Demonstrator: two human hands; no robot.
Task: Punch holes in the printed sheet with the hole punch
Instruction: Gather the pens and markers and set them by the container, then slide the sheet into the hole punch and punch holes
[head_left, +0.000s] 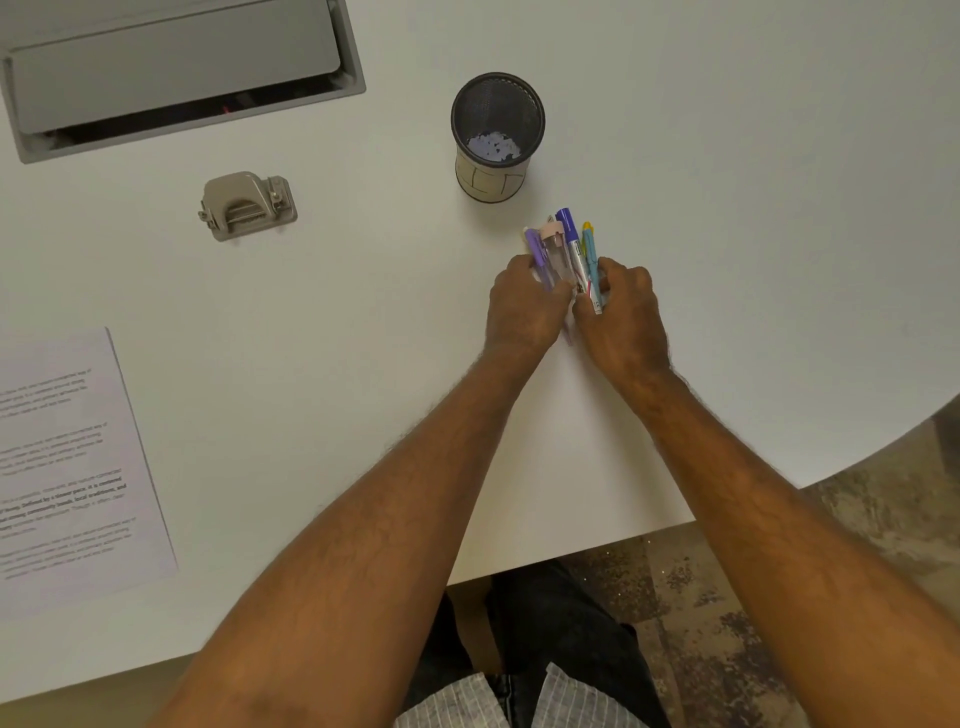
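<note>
Both hands at centre right of the frame, gathering a bundle of pens (569, 254) on the white table (727, 182). Left hand (524, 306) curled round the purple pen side, grip closed on the bundle; right hand (623, 317) pinching the blue pen side, grip likewise closed on it. Just above, upright, a black mesh cup (497, 136) with pale bits at its bottom. Hole punch (248, 206) well apart, upper left, untouched. Printed sheet (72, 467) flat at the left edge, also untouched. Grey hatch (176, 67) in the top left corner.

Pens (569, 254) beside mesh cup (496, 136) (upright)
</note>
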